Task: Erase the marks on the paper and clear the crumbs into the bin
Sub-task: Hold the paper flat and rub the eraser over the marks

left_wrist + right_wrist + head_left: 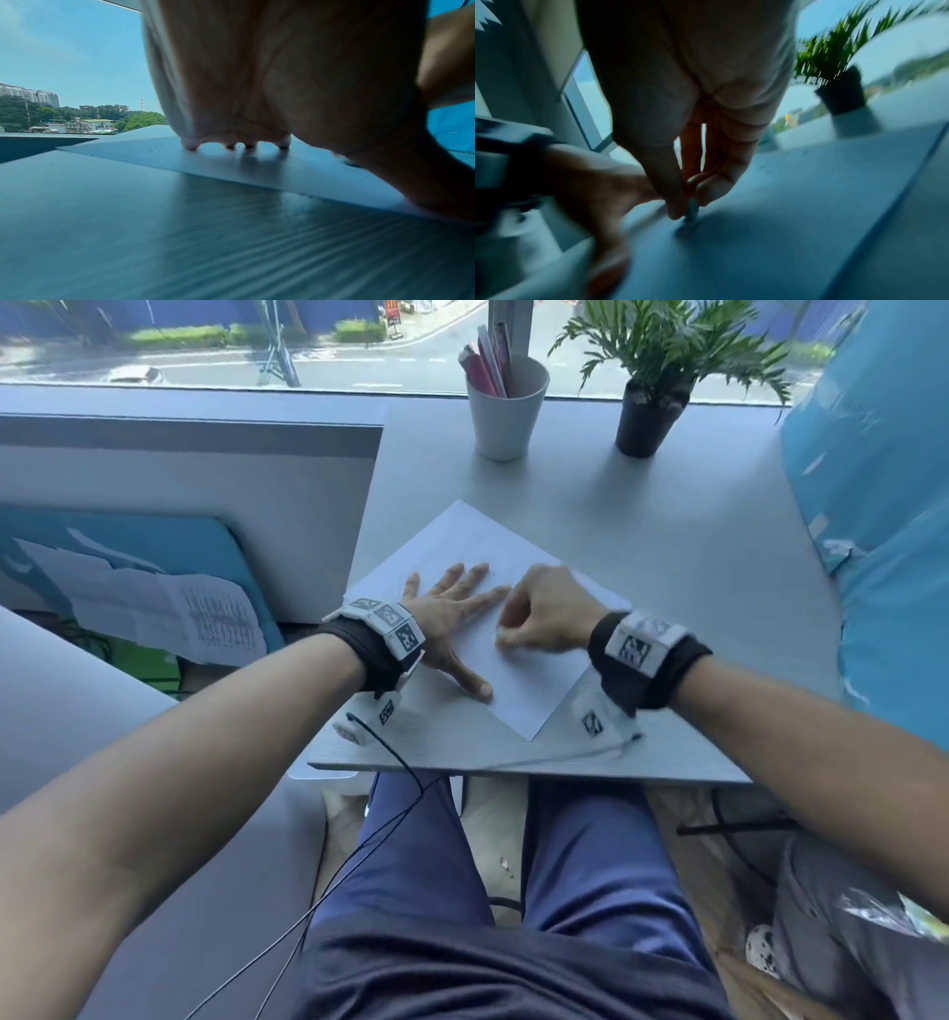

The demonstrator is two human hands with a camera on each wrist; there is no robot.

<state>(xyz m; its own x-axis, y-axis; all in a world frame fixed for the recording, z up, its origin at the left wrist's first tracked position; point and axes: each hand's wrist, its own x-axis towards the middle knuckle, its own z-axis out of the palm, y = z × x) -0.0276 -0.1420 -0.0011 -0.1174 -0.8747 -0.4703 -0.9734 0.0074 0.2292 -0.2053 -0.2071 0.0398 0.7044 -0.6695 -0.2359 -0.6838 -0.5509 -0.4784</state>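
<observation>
A white sheet of paper (482, 546) lies turned like a diamond near the front edge of the grey table (693, 588). My left hand (452, 613) lies flat on it with fingers spread, and its fingertips (191, 145) press the paper (282, 168). My right hand (539, 618) is curled just right of the left one and pinches a small eraser (692, 209), whose tip touches the paper (795, 203). In the head view the eraser (500, 642) shows only as a pale bit under the fingers. Faint marks on the sheet are barely visible. The right hand (687, 203) is motion-blurred.
A white cup with pens (506, 410) and a potted plant in a black pot (649, 421) stand at the table's far edge by the window. A blue bag (883, 531) hangs along the right. A grey lined bin (847, 932) sits on the floor, lower right.
</observation>
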